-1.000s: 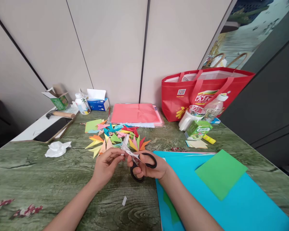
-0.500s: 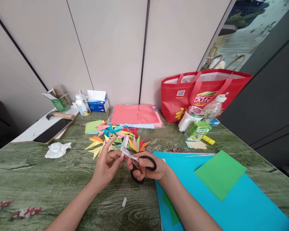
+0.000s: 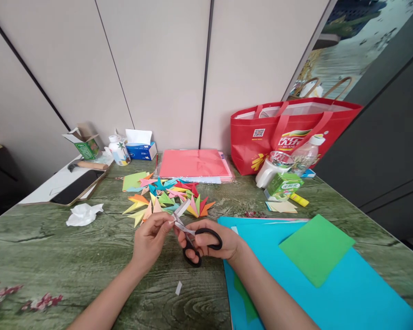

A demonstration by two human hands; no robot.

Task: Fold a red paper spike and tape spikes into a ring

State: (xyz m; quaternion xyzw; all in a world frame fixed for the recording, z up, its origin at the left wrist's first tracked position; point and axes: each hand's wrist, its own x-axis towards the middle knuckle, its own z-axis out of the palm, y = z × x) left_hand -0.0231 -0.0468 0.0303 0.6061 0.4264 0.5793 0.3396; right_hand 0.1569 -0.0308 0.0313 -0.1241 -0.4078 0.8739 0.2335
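Observation:
My right hand (image 3: 209, 240) grips black-handled scissors (image 3: 181, 224), their blades apart and pointing up and left. Beside the blades, my left hand (image 3: 151, 233) pinches a small white strip (image 3: 172, 222), mostly hidden by the fingertips; its material is unclear. Another small white strip (image 3: 178, 288) lies on the table below my hands. Just beyond the scissors spreads a pile of folded colored paper pieces (image 3: 165, 198) in several colors.
Large blue paper sheets (image 3: 261, 256) with a green square (image 3: 317, 250) lie at right. Behind stand a red bag (image 3: 254, 151), a mug (image 3: 265, 173) and a green box (image 3: 284, 185). Pink paper (image 3: 192, 162) lies at the back; crumpled tissue (image 3: 84, 214) and a phone (image 3: 76, 187) at left.
My left fingers have closed in and lowered, so less of the white strip shows. The scissors have shifted slightly left and down, with their blades still apart.

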